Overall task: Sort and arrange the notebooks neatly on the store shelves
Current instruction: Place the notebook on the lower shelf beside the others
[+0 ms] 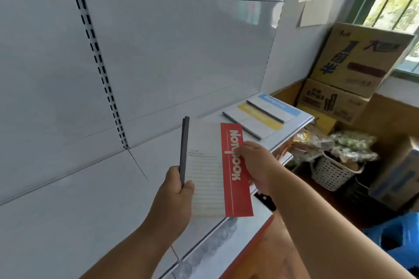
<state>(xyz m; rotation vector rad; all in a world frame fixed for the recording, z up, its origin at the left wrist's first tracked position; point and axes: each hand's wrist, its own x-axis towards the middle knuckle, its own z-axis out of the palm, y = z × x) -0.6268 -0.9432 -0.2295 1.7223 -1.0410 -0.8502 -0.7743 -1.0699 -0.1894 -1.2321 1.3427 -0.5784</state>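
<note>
The right hand [256, 165] covers the middle letters on the red notebook [235, 170]. Small print above its ruled lines is unreadable. Beyond the hands, labels on the blue-banded notebook [280, 104] and the yellow-banded notebook [256, 118] blur out.

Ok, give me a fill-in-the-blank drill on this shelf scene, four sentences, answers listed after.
1. The notebook held in both hands has a ____ band.
2. The left hand grips it by its dark ____.
3. Flat on the shelf, beside a yellow notebook, lies a ____ notebook.
4. Cardboard boxes are stacked under the ____.

Missing words: red; spine; blue; window
</note>
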